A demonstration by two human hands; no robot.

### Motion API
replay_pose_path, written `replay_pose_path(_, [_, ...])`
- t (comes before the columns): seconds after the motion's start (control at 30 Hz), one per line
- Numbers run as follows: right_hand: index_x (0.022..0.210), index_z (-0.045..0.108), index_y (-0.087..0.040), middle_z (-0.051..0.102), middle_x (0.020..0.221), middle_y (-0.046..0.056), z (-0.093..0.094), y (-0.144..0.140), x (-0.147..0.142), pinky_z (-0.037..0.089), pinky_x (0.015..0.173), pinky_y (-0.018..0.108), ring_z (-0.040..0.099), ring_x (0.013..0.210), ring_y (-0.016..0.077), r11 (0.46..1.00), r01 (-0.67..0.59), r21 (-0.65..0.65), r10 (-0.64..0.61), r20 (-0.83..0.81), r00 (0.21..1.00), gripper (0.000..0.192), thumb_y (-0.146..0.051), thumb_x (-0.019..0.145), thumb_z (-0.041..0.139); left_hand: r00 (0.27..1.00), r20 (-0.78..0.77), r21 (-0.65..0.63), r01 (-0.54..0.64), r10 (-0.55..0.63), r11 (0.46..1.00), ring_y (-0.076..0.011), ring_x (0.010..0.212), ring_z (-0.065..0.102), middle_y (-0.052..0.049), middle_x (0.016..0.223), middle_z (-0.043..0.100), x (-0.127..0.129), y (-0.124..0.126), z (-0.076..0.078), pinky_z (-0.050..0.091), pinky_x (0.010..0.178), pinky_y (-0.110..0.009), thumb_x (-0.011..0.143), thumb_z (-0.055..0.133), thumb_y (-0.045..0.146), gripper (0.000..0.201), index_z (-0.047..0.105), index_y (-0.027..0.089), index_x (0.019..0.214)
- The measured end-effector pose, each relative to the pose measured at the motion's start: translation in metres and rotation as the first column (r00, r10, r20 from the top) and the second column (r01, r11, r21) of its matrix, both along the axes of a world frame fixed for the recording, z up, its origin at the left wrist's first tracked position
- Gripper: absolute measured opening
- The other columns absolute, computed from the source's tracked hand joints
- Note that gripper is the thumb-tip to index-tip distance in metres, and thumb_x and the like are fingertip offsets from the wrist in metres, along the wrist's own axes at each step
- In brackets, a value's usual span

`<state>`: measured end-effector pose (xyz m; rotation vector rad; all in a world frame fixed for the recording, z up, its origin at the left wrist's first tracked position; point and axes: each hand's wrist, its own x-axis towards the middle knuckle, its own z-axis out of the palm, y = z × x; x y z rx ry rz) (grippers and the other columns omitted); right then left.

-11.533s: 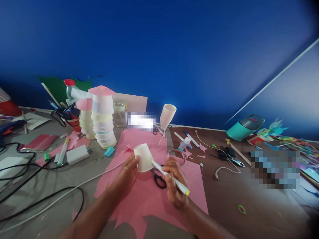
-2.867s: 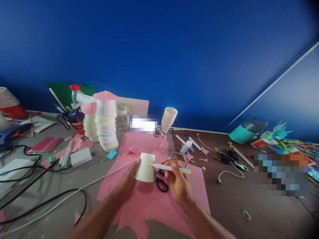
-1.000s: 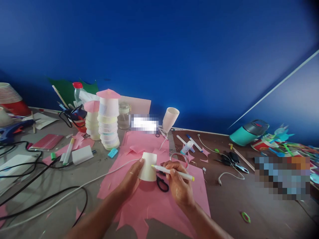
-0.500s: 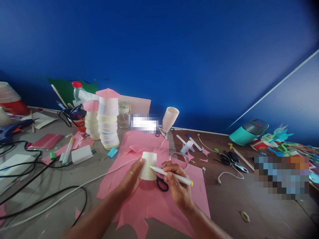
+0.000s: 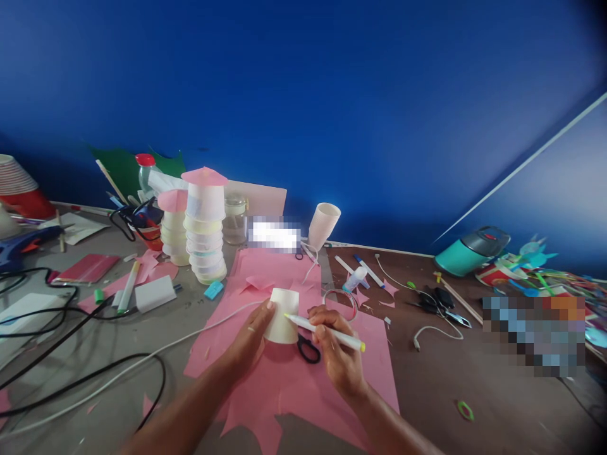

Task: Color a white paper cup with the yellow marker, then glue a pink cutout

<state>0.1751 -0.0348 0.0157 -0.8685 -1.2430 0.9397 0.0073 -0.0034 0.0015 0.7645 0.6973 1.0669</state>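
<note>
The upturned paper cup (image 5: 282, 314) is standing on the pink paper (image 5: 303, 385); the left hand (image 5: 251, 333) is bracing it, fingers wrapped on its side; the right hand (image 5: 337, 354) is pinching a marker (image 5: 325, 329), tip touching the cup wall; pressing too hard could dent or tip the light cup; scissors (image 5: 307, 346) are lying just beside.
</note>
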Motion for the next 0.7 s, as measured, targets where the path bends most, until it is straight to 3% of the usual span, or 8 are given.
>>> replay_pose_path(0.3, [0.085,0.073,-0.025,0.059,0.068,0.002,-0.0018,0.0016,0.0024,0.046,0.063,0.031,0.056,0.07,0.0189,0.999,0.047,-0.021,-0.046,0.013,0.999,0.02,-0.043,0.09,0.065,1.0,-0.005,-0.026,-0.023,0.023,0.999,-0.0227,0.077,0.064,-0.004,0.08,0.074,-0.0002,-0.0008,0.0002,0.047,0.075,-0.033,0.09,0.063,0.05,0.034,0.074,0.018,0.093])
replay_pose_path(0.7, [0.073,0.07,-0.023,0.06,0.069,-0.002,0.005,0.0065,-0.0052,0.049,0.055,0.027,0.046,0.056,0.0109,0.965,0.012,-0.264,-0.113,-0.369,0.923,0.03,-0.051,0.073,0.081,0.998,0.059,-0.148,-0.011,0.02,0.989,-0.0296,0.087,0.07,-0.009,0.082,0.077,-0.0005,0.0033,0.0023,0.05,0.077,-0.036,0.087,0.063,0.051,0.036,0.075,0.018,0.094])
